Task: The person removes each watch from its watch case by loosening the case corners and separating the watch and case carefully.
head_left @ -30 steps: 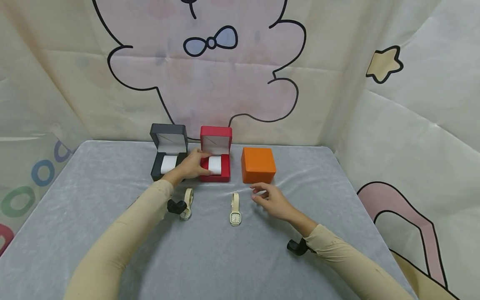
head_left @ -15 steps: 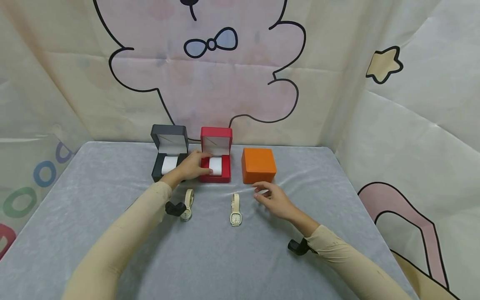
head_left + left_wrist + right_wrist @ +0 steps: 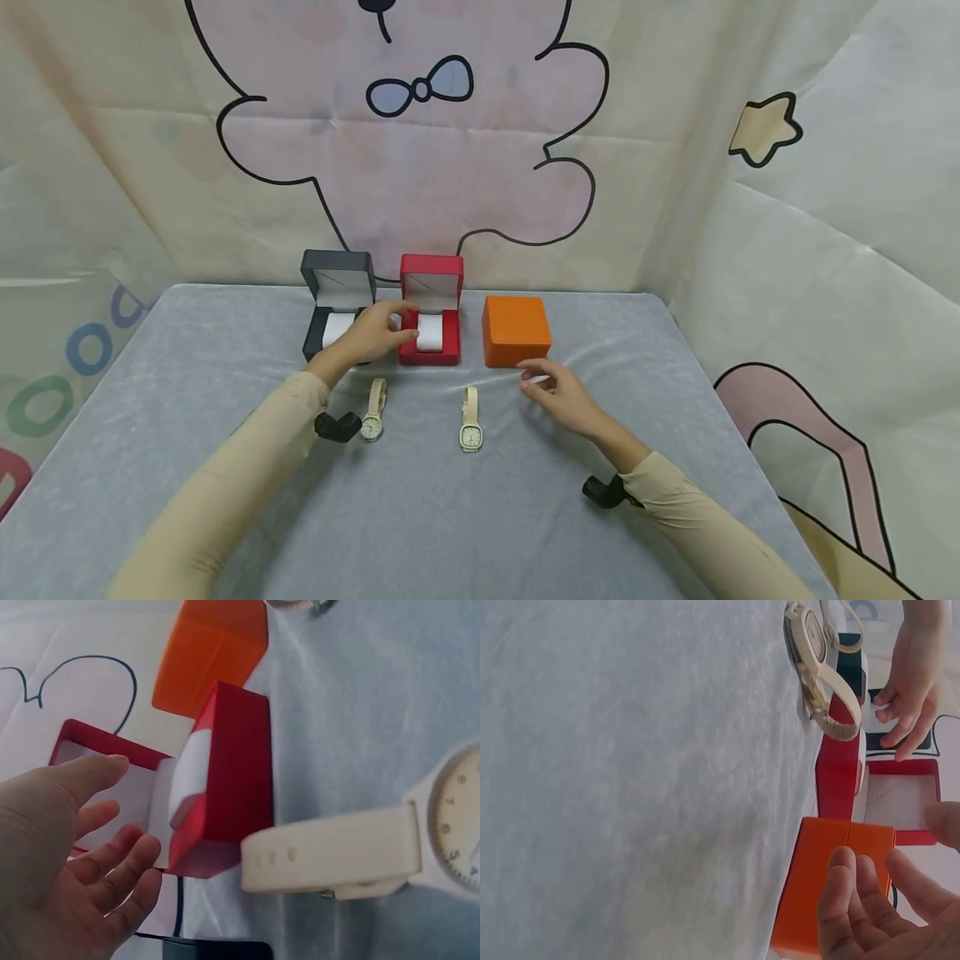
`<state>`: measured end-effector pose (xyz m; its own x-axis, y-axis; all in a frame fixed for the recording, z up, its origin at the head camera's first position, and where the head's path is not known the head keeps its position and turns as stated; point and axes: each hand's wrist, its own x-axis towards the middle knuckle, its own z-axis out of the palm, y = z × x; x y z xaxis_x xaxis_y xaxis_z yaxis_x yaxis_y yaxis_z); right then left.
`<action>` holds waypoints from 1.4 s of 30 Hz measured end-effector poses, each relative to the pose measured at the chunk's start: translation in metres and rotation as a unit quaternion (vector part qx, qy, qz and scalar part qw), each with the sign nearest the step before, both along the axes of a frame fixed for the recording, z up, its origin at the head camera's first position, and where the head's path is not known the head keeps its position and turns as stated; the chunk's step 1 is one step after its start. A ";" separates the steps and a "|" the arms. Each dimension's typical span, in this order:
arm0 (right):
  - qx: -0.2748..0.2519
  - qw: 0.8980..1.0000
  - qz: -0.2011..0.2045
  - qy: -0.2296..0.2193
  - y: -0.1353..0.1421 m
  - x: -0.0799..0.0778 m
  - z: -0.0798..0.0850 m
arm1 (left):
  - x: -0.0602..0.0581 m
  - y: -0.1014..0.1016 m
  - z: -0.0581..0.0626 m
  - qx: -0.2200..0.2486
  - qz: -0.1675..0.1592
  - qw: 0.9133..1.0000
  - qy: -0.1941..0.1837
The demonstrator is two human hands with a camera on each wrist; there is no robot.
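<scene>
My left hand (image 3: 369, 332) is at the left side of the open red watch box (image 3: 431, 358), its fingers loosely bent and holding nothing; a white cushion (image 3: 430, 332) sits inside that box. In the left wrist view a gap shows between the fingers and the red box. Near the front right of the closed orange box (image 3: 517, 332), my right hand (image 3: 564, 402) hovers with relaxed fingers and nothing in them. Two cream-strapped watches lie on the cloth: a round-faced watch (image 3: 372, 417) on the left and a square-faced watch (image 3: 471, 429) in the middle.
An open dark grey watch box (image 3: 337, 279) with a white cushion stands left of the red one, partly hidden by the left hand. The boxes stand along the back of the grey cloth-covered table (image 3: 450, 533). A printed curtain (image 3: 660, 167) hangs behind.
My left hand has drawn back slightly left, away from the red box's cushion. My right hand has shifted a little to the right. Boxes and watches stay put.
</scene>
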<state>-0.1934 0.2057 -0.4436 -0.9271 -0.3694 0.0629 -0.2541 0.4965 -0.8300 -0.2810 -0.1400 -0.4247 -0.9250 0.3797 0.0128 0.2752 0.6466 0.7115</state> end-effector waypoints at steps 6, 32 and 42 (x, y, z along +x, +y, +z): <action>0.005 1.000 -0.002 -0.003 0.010 -0.003 0.000 | 0.006 0.011 0.006 0.026 0.001 0.999 0.020; 0.015 0.998 -0.050 -0.017 0.054 -0.018 -0.015 | 0.024 0.065 0.013 0.046 -0.053 0.997 0.045; 0.028 0.997 -0.069 -0.032 0.057 -0.031 -0.015 | 0.021 0.085 0.016 0.044 -0.051 0.998 0.015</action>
<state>-0.2242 0.2627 -0.4583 -0.9709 -0.2391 -0.0153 -0.1272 0.5689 -0.8125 -0.2603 -0.0547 -0.4085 -0.8801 0.4686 0.0762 0.3582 0.5499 0.7545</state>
